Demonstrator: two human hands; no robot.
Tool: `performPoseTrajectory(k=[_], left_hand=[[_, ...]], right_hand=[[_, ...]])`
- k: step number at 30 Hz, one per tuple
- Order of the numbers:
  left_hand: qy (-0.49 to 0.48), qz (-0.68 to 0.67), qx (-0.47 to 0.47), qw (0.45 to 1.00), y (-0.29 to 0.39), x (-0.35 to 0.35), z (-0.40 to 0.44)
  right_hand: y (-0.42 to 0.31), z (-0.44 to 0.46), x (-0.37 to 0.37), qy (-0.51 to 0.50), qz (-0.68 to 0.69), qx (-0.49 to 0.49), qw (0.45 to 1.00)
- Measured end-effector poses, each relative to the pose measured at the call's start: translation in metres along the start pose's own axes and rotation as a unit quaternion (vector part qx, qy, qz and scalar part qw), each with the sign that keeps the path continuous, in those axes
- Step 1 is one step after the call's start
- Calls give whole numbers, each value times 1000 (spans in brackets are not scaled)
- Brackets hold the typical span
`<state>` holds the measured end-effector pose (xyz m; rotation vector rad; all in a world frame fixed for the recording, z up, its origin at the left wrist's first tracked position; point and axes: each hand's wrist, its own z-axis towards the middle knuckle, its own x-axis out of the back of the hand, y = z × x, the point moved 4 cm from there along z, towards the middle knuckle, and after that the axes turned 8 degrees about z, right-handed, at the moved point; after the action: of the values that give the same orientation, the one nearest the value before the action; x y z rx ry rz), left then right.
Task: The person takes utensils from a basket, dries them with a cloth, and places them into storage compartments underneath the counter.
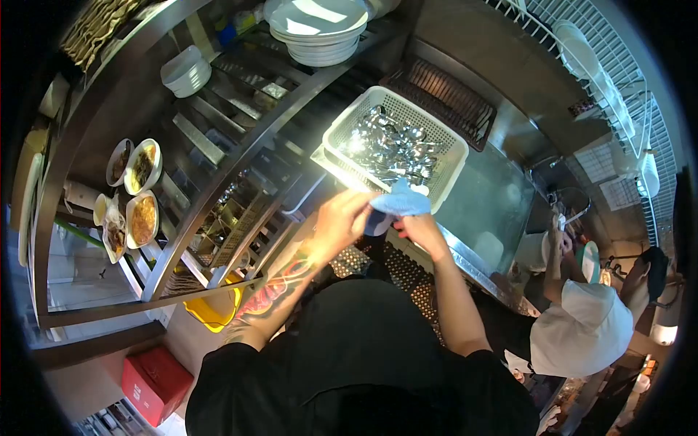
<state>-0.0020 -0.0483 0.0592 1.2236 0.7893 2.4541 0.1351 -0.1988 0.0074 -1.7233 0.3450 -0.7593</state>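
Observation:
A blue cloth is bunched between my two hands, just in front of a white perforated basket full of shiny metal cutlery. My left hand has its fingers closed at the cloth's left side. On the right, my right hand is closed around the lower part of the cloth. Whether a piece of cutlery is inside the cloth cannot be made out.
Left, a metal rack holds bowls of food and stacked white plates. A brown dish rack stands behind the basket. A co-worker in white is at a sink on the right. A red box sits lower left.

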Motion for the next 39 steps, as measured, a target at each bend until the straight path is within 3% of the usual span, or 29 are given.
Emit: performPoseTrajectory(k=[1, 2, 3, 5, 7, 9, 11, 12, 13, 14, 19, 23, 26, 32, 37, 39], left_hand=[[-1, 9, -6, 1000, 0, 8, 7], [9, -2, -10, 1000, -4, 13, 15], [-2, 10, 1, 1000, 2, 25, 26], [7, -48, -21, 999, 3, 42, 47], [4, -106, 20, 994, 12, 64, 64], [25, -158, -9, 987, 42, 90, 82], [-6, -148, -64, 987, 70, 101, 88], [-37, -128, -105, 985, 86, 100, 85], [-65, -107, -146, 981, 102, 97, 78], [-88, -104, -148, 980, 111, 84, 67], [-188, -117, -75, 972, 97, 11, -7], [-223, -173, -52, 958, 72, -3, -27], [-250, -185, -31, 950, 52, -11, -44], [-316, -143, 47, 937, -5, -39, -54], [-265, -122, 0, 957, -66, -102, 9], [-247, -32, 37, 968, -100, -132, 49]], right_hand=[[6, -4, 4, 1, 92, -193, 977], [1, 3, 11, -57, 80, -226, 969], [-3, 7, 12, -58, 81, -226, 969], [-21, 20, 12, -48, 181, -118, 975], [-44, 27, 8, -68, 215, -97, 969], [-69, 29, 5, 94, 390, 51, 915], [-91, 34, -2, 48, 402, 103, 908], [-109, 30, -2, 121, 230, 265, 928], [-127, 23, -5, 188, 44, 413, 890], [-138, 17, -10, 201, -2, 456, 867], [-152, -5, -10, 88, 97, 380, 916], [-140, -19, 11, 70, 149, 310, 936], [-123, -39, 27, 66, 275, 191, 940], [-85, -93, 81, 137, 542, 10, 829], [-62, -108, 88, 175, 645, -53, 742], [-58, -105, 77, 169, 673, -80, 715]])
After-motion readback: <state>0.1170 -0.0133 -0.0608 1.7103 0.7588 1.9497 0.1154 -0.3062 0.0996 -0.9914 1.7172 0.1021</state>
